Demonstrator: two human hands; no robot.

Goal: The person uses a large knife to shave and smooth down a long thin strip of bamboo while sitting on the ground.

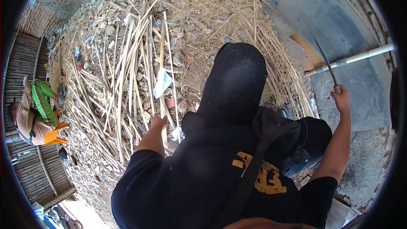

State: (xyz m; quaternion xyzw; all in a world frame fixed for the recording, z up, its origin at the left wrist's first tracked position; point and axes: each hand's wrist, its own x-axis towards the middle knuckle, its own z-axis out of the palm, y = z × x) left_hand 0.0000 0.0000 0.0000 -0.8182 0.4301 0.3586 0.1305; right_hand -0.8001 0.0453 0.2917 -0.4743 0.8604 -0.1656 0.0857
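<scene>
The right grip (340,97) clasps a long knife (326,61) by its handle. The left grip (159,121) is beside pale strips (136,46); whether it pinches any, I cannot tell.

Bright daylight; the ground (87,214) at near left is overexposed to white. Central bamboo strips (139,38) appear fairly sharp. Pale haze veils the black shirt (190,186) and trouser leg (237,85). Fisheye distortion bows the bamboo wall (25,63) at left; dark vignetting encircles the field.
</scene>
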